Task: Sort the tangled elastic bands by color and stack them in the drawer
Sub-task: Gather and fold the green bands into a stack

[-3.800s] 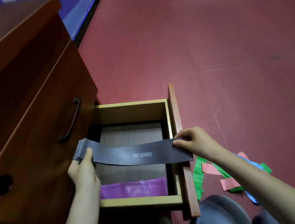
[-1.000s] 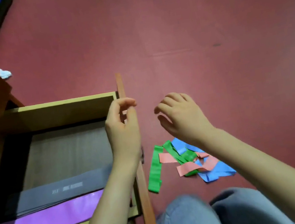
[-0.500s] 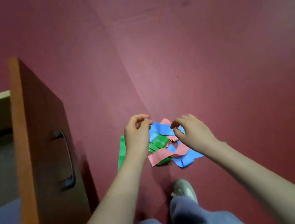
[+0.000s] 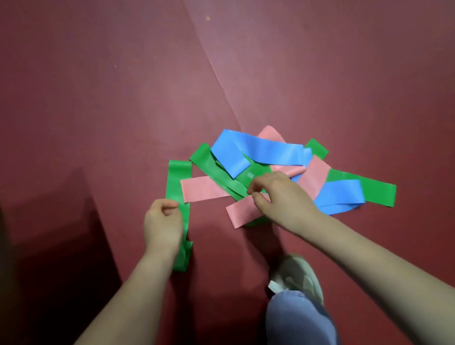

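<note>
While the left hand [image 4: 163,225] pinches a green band [image 4: 175,178], the right hand [image 4: 281,197] curls.

Both bare forearms extend forward and converge. Left hand [image 4: 163,226]: back facing up, fingers curled to the thumb, pinching the edge of the green band [image 4: 175,181]. Right hand [image 4: 280,198]: fingers curled downward, thumb resting on the pink band [image 4: 239,214]; grip undetermined.

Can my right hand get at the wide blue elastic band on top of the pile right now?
Probably yes. The wide blue elastic band lies uncovered on top of the tangled pile, just beyond the right hand, with nothing between them.
</note>
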Demonstrator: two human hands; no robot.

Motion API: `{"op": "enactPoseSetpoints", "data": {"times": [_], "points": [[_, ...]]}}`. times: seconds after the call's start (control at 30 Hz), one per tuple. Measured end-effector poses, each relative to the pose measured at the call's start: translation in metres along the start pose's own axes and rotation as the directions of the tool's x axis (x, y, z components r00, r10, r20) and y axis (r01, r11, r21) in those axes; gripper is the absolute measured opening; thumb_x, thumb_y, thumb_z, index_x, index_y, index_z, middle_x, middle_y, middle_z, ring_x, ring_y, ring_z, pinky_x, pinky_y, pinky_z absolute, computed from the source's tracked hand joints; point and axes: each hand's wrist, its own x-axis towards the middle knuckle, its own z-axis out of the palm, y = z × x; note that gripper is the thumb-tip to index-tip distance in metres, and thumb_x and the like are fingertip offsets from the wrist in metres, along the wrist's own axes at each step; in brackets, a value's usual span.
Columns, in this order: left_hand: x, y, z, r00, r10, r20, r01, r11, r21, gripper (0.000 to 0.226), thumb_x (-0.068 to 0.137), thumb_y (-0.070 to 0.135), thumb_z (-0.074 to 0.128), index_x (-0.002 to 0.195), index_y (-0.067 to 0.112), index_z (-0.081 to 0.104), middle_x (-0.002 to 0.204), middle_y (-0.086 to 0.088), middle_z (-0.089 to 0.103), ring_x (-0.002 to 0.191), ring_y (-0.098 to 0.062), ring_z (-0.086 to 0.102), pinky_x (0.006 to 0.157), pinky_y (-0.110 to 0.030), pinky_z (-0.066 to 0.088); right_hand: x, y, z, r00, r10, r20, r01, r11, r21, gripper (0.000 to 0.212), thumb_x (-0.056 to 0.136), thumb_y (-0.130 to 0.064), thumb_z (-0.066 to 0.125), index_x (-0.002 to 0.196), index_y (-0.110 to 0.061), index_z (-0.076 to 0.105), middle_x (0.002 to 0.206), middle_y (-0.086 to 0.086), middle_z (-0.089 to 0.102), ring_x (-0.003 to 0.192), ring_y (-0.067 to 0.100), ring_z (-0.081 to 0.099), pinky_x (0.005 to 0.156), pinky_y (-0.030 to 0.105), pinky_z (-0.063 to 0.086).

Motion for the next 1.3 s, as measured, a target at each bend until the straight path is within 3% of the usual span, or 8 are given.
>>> {"op": "enactPoseSetpoints", "data": {"times": [0.2,0.37,0.6,0.7,0.77,0.97,1.17,1.3], "points": [[0.004,-0.042,0.012,0.994,0.022,0.106,-0.058,0.933,0.356,0.040,0.077,-0.003,0.055,0.116,0.004,0.054,0.124,-0.021,0.050,0.117,-0.035,0.045,0.098,-0.036,0.034,0.025,0.008,0.045,0.997,0.009,0.073,-0.013,0.999,0.053,0.020,0.085,-0.009,0.047,0.098,-0.006,0.062,0.103,0.016,0.062,0.104,0.031,0.049,0.089,0.041,0.040],[0.006,-0.061,0.011,0.976,-0.216,-0.037,0.210,0.875,0.436,0.076,0.072,0.017,0.072,0.136,0.013,0.030,0.139,-0.016,0.031,0.130,-0.033,0.030,0.104,-0.044,0.029,0.028,0.014,0.064,0.996,0.028,0.087,-0.036,0.995,0.096,0.020,0.084,-0.007,0.046,0.095,-0.006,0.062,0.102,0.016,0.064,0.102,0.032,0.050,0.089,0.040,0.040],[0.009,-0.090,0.022,0.950,-0.303,-0.075,0.312,0.907,0.281,0.064,0.071,0.006,0.071,0.127,0.007,0.039,0.108,-0.016,0.057,0.108,-0.034,0.052,0.097,-0.041,0.039,0.028,0.012,0.074,0.993,0.043,0.106,-0.063,0.980,0.187,0.021,0.083,-0.005,0.046,0.094,-0.006,0.063,0.102,0.012,0.066,0.101,0.028,0.054,0.084,0.033,0.041],[0.005,-0.089,0.030,0.959,-0.281,0.025,0.278,0.958,0.076,0.014,0.076,0.002,0.066,0.086,0.007,0.057,0.061,-0.002,0.048,0.059,-0.020,0.049,0.073,-0.028,0.045,0.027,0.009,0.077,0.993,0.033,0.111,-0.058,0.971,0.232,0.019,0.083,-0.005,0.047,0.094,-0.006,0.063,0.100,0.011,0.066,0.098,0.028,0.055,0.081,0.029,0.040],[0.002,-0.084,0.035,0.972,-0.225,0.067,0.227,0.974,-0.018,0.017,0.079,0.005,0.064,0.066,0.013,0.055,0.058,0.000,0.049,0.051,-0.006,0.047,0.057,-0.016,0.041,0.025,0.007,0.080,0.990,0.015,0.139,-0.050,0.965,0.256,0.020,0.083,-0.004,0.047,0.096,-0.006,0.062,0.100,0.012,0.066,0.096,0.028,0.056,0.081,0.030,0.042],[0.010,-0.053,0.045,0.981,-0.186,0.051,0.193,0.935,-0.299,0.022,0.089,0.012,0.051,0.069,0.021,0.047,0.070,0.000,0.050,0.078,-0.020,0.049,0.066,-0.029,0.043,0.018,0.004,0.087,0.941,-0.051,0.335,-0.067,0.941,0.331,0.040,0.076,0.006,0.050,0.115,-0.002,0.056,0.114,0.019,0.059,0.107,0.030,0.055,0.096,0.034,0.043],[0.012,-0.013,0.048,0.939,-0.245,0.242,0.338,0.788,-0.515,0.017,0.096,0.016,0.037,0.105,0.010,0.050,0.078,-0.004,0.060,0.042,-0.002,0.061,0.040,-0.021,0.052,0.016,0.006,0.086,0.979,-0.003,0.204,-0.108,0.839,0.534,0.033,0.078,-0.003,0.064,0.111,-0.001,0.061,0.113,0.020,0.061,0.106,0.029,0.057,0.098,0.040,0.043],[0.017,-0.001,0.048,0.943,-0.256,0.215,0.334,0.745,-0.577,0.029,0.094,0.009,0.039,0.121,0.001,0.043,0.084,-0.010,0.061,0.046,-0.005,0.063,0.042,-0.021,0.052,0.014,0.000,0.075,0.983,0.007,0.183,-0.145,0.641,0.754,0.025,0.086,0.002,0.054,0.110,-0.005,0.058,0.084,0.006,0.072,0.070,-0.002,0.061,0.071,0.013,0.048]]}}
